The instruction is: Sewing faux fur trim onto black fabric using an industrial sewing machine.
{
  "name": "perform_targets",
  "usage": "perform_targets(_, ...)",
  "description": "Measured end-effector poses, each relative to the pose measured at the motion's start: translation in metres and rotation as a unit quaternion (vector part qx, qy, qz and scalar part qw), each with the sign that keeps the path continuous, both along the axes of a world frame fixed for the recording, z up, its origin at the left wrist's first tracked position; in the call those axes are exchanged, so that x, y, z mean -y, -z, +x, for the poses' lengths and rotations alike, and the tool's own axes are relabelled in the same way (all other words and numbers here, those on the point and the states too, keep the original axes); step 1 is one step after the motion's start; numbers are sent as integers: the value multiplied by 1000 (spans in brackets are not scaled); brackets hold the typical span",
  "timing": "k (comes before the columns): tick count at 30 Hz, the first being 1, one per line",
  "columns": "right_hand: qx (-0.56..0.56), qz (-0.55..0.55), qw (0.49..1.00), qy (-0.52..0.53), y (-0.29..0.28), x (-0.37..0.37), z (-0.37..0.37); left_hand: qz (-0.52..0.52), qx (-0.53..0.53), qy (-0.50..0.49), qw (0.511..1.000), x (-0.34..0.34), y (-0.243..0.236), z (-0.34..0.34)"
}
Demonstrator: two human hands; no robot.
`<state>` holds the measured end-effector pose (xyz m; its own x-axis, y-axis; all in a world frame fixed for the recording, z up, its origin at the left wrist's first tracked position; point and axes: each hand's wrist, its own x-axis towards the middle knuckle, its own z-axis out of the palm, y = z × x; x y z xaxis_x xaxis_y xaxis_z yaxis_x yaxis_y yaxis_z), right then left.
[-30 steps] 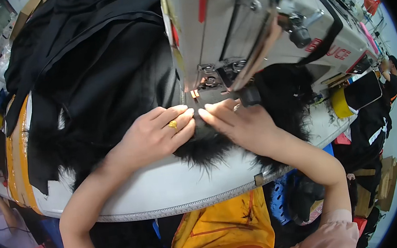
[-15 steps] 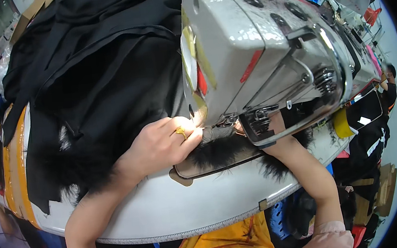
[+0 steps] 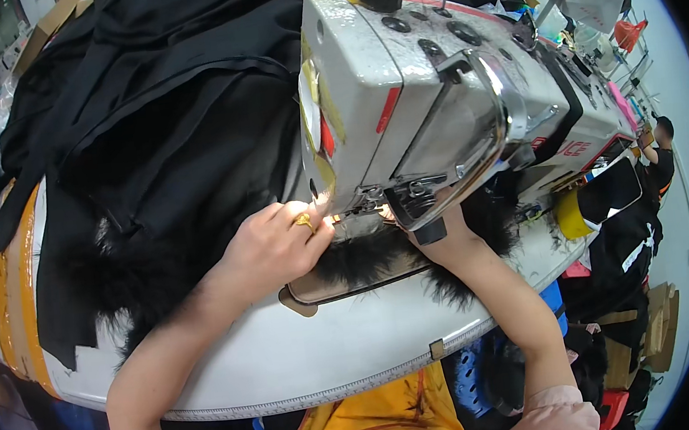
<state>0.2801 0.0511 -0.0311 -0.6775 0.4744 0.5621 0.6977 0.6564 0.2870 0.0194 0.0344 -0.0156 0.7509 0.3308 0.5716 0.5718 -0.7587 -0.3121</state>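
Note:
Beside the needle area of a white sewing machine, my left hand has its fingers bent and pressed together at the edge of the black fabric. It wears a gold ring, and its fingertips lie in the lamp's glow. My right hand reaches behind the machine's front guard, on the needle's other side; most of its fingers are hidden there. Between the hands, fluffy black fur trim lies over the machine bed. More black fur spreads along the fabric next to my left forearm.
A white table has a measuring tape along its curved front edge. Black cloth is heaped at the far left. A yellow roll stands right of the machine. Cardboard boxes are at the far right, where another person is in the background.
The whole view has shifted, so the machine sits further left in the picture. Both hands stay at the needle area, with little visible change in their grip.

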Motion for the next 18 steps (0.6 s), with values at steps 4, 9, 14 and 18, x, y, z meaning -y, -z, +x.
perform_targets(4,-65,-54,996,-9,2,-4,-2,-141,71,-12,987,-4,0,-11)
perform_targets(9,-93,-167,981,24,-13,-4,-6,-267,94,14,959,-6,-13,-25)
perform_targets(14,62,-213,972,-74,-46,28,9,-294,39,66,953,25,-28,-18)
perform_targets(18,107,-205,971,-64,-61,45,-2,-152,-46,-12,987,44,-26,-1)
